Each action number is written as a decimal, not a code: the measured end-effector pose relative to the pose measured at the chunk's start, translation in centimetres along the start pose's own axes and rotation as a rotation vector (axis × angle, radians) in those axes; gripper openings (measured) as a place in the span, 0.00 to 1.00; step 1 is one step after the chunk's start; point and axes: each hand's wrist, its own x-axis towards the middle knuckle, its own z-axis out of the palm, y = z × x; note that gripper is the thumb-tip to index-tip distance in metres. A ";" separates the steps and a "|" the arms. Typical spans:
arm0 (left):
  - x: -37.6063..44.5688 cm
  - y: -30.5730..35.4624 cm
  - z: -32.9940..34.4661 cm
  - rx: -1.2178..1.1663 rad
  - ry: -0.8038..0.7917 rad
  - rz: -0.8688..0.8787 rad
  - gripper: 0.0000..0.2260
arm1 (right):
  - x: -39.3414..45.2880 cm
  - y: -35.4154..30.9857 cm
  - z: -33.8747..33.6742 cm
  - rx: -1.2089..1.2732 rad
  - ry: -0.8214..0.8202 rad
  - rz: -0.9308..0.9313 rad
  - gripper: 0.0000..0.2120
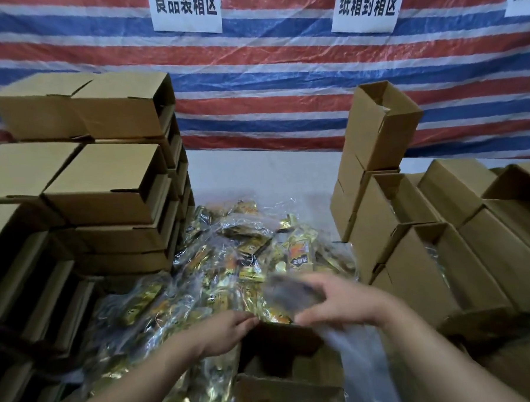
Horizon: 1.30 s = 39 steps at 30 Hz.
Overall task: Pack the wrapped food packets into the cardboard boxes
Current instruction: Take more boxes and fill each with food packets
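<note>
**A:** Which step is this?

**B:** Loading, I'd judge. An open cardboard box (284, 356) sits at lower centre of the frame, against the near edge of the heap of gold-wrapped food packets (230, 264) that fills the middle of the white table (256, 170). The right hand (330, 305) is just above the box's far rim, fingers curled round something blurred and greyish, probably a packet or its clear wrap; I cannot tell which.

**A:** And the left hand?

**B:** The left hand (224, 332) lies at the box's upper-left corner, fingers straight and close together, touching the rim as if steadying it.

**A:** Next move?

**B:** Likely lowering what the right hand holds into the box while the left keeps it from sliding. More boxes are stacked at left (109, 184), others stand open-topped at right (412, 224).
</note>
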 end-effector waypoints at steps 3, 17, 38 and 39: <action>0.5 -0.3 0.2 -0.083 0.011 -0.009 0.16 | 1.6 1.2 2.7 -0.331 -0.227 0.082 0.29; 0.8 -0.5 1.5 -0.164 0.125 -0.023 0.17 | 7.6 6.9 9.0 -0.631 -0.338 0.325 0.27; 0.1 -1.4 3.4 -0.253 0.164 -0.069 0.18 | 6.8 8.9 11.6 -0.178 -0.278 0.583 0.27; 0.1 -1.4 3.3 -0.267 0.160 -0.068 0.18 | 6.3 8.5 11.0 -0.176 -0.275 0.544 0.26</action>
